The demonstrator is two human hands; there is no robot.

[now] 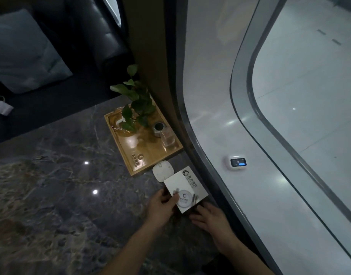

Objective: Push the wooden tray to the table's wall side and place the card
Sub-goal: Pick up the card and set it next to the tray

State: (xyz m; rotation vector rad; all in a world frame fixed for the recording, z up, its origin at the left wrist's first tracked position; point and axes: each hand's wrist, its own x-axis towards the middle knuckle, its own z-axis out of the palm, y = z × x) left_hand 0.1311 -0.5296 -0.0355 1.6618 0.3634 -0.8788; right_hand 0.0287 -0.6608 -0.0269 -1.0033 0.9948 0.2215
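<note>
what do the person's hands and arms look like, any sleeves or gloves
Both are bare: the left hand and right hand wear no gloves, and no ring, watch or band shows. Both forearms are uncovered as far as the frame's edge, with no sleeve in view.

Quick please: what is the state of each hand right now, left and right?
Left hand: closed on the white card, thumb on top.
Right hand: open, flat by the card's near corner, holding nothing.

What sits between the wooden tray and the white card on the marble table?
In the head view, a small white rounded-square device lies between the wooden tray and the card. The card's corner overlaps its near edge; the left hand holds the card.
</note>
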